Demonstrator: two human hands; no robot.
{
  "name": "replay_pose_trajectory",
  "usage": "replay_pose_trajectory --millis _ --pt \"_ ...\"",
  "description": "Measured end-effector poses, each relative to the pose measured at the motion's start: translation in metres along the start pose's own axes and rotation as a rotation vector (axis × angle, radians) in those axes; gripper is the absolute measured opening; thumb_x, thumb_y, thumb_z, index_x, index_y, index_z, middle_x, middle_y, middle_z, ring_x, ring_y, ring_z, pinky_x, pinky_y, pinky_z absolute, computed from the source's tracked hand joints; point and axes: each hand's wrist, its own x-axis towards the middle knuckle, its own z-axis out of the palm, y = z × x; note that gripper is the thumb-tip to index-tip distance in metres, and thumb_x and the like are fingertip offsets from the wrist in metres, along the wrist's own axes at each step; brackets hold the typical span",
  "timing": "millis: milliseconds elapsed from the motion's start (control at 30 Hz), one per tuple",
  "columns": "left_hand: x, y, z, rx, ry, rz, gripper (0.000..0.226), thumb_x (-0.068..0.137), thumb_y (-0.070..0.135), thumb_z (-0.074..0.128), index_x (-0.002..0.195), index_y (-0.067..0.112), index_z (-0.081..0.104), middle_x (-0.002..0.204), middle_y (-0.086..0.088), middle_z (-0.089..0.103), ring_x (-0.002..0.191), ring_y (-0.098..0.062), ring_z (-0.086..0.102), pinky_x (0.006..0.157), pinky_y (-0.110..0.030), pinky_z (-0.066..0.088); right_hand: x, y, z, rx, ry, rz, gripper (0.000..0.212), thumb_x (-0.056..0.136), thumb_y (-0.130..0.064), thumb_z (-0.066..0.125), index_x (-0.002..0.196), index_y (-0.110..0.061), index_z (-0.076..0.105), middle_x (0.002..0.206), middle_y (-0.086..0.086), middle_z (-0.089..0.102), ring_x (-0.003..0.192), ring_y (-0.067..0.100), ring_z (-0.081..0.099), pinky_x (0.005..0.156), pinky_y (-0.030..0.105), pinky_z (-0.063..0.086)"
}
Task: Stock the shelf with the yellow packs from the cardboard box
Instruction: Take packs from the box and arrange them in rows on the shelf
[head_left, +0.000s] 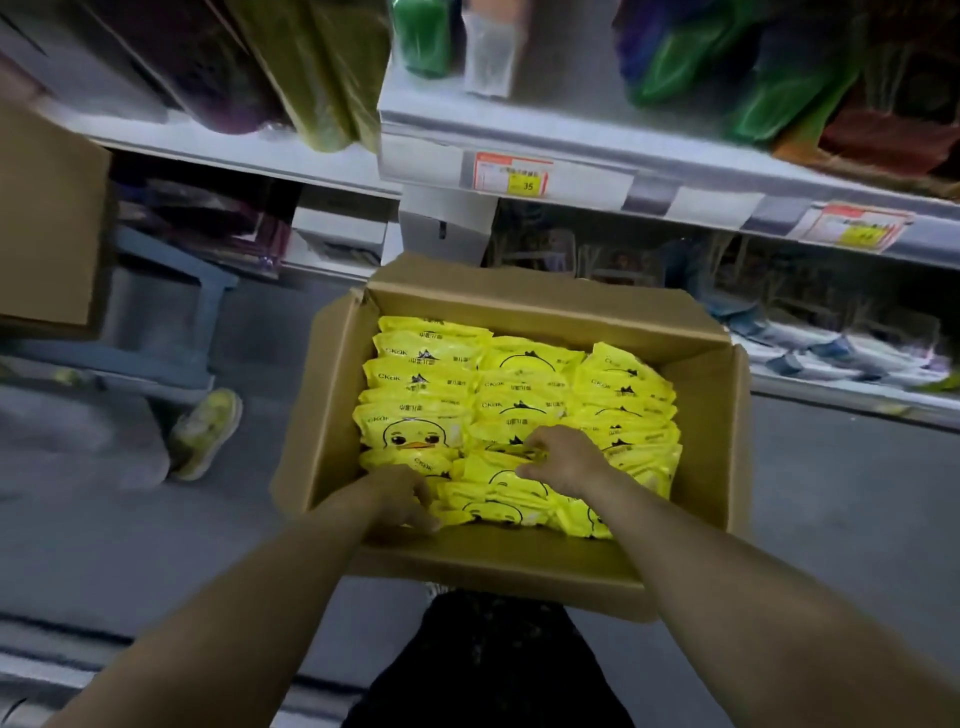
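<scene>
Both forearms reach forward and down into the open box, which sits below the shelf at 12 o'clock. The packs fill it in upright rows. The right hand, palm down near the box's centre, pinches the top edge of one of the packs with curled fingers. The left hand, at 7 o'clock inside the box, curls its fingers down among the packs; whether it grips one cannot be told
</scene>
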Motion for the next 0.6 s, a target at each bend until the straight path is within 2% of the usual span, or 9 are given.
replay_pose_trajectory --millis 133,200,267,333,400,500,600 --pt "0.014 -0.004 -0.007 0.088 -0.024 0.035 0.045 0.076 0.036 0.082 0.116 0.021 0.07 0.128 0.001 0.06 0.118 -0.018 0.055 0.091 -0.026 0.043 0.016 0.002 0.008 -0.033 -0.024 -0.001 0.044 0.084 -0.047 0.075 0.118 -0.019 0.07 0.123 0.002 0.065 0.113 0.023 0.06 0.092 0.035 0.05" --pt "0.017 -0.006 -0.012 0.132 -0.022 0.06 0.041 0.075 0.034 0.083 0.112 0.02 0.072 0.122 0.002 0.063 0.114 -0.018 0.057 0.089 -0.027 0.045 0.019 0.001 0.012 -0.066 0.016 -0.001 0.038 0.086 -0.045 0.073 0.115 -0.019 0.073 0.118 0.001 0.067 0.111 0.023 0.061 0.086 0.033 0.05" --pt "0.018 -0.007 -0.015 0.192 0.014 0.099 0.035 0.078 0.034 0.08 0.109 0.018 0.072 0.116 0.002 0.066 0.109 -0.018 0.06 0.088 -0.029 0.047 0.02 0.0 0.018 -0.045 0.062 0.005 0.027 0.09 -0.041 0.07 0.1 -0.016 0.077 0.109 0.002 0.07 0.103 0.023 0.064 0.078 0.03 0.049" --pt "0.017 -0.006 -0.016 0.224 0.053 0.132 0.026 0.084 0.031 0.075 0.103 0.014 0.071 0.111 -0.001 0.067 0.104 -0.02 0.061 0.082 -0.028 0.046 0.016 0.001 0.022 0.018 0.082 0.014 0.024 0.094 -0.036 0.066 0.088 -0.014 0.072 0.1 0.004 0.07 0.095 0.024 0.064 0.073 0.031 0.047" --pt "0.011 -0.002 -0.019 0.24 0.082 0.15 0.017 0.089 0.027 0.068 0.098 0.012 0.069 0.108 -0.006 0.067 0.098 -0.022 0.061 0.075 -0.027 0.043 0.008 0.006 0.021 0.139 0.084 -0.007 0.02 0.098 -0.032 0.061 0.086 -0.016 0.059 0.089 0.004 0.064 0.084 0.022 0.059 0.068 0.032 0.044" --pt "-0.007 0.004 -0.034 0.08 0.128 0.151 0.019 0.095 0.023 0.057 0.09 0.005 0.063 0.095 -0.013 0.064 0.082 -0.022 0.055 0.067 -0.029 0.037 -0.012 0.012 0.003 0.322 0.109 -0.058 0.022 0.102 -0.031 0.053 0.084 -0.021 0.045 0.075 -0.001 0.049 0.066 0.015 0.042 0.059 0.03 0.035" --pt "-0.034 0.008 -0.053 -0.117 0.221 0.152 0.019 0.098 0.025 0.051 0.082 0.016 0.053 0.082 -0.001 0.054 0.071 -0.014 0.046 0.061 -0.028 0.034 -0.037 0.006 -0.02 0.361 0.216 -0.089 0.02 0.104 -0.033 0.048 0.09 -0.02 0.044 0.073 -0.001 0.041 0.067 0.015 0.036 0.058 0.031 0.032"
